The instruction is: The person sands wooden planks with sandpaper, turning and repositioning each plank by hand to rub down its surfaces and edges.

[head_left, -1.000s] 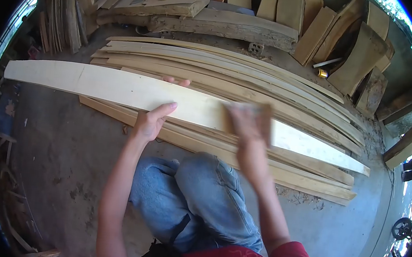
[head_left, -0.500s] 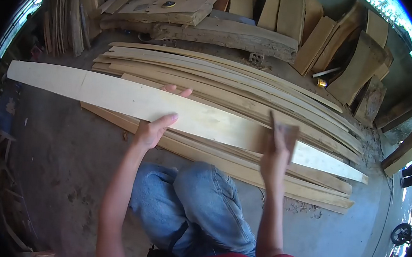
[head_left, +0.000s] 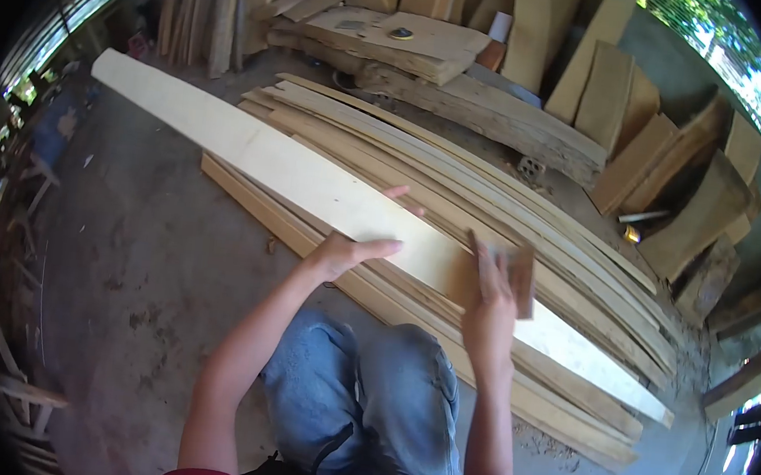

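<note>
A long, pale wooden board (head_left: 287,166) slants across the view from upper left to lower right, tapering towards its ends. My left hand (head_left: 343,254) grips it near the middle, thumb on the top face and fingers round the far edge. On the same face, to the right, my right hand (head_left: 489,315) presses a brown folded sheet that looks like sandpaper (head_left: 522,282). The sheet's edges stick up on both sides of the fingers, which are slightly blurred. Its underside is hidden.
Under and behind the board lies a stack of long wooden strips (head_left: 458,176) on the concrete floor (head_left: 139,307). A thick timber slab (head_left: 500,117) carries a flat panel (head_left: 416,42) further back. Several planks (head_left: 606,94) lean against the wall. My knees are close below the board.
My right hand has slid the sandpaper along the board towards my left hand. The view has turned, so the board now slants more steeply. My left hand keeps its grip.
</note>
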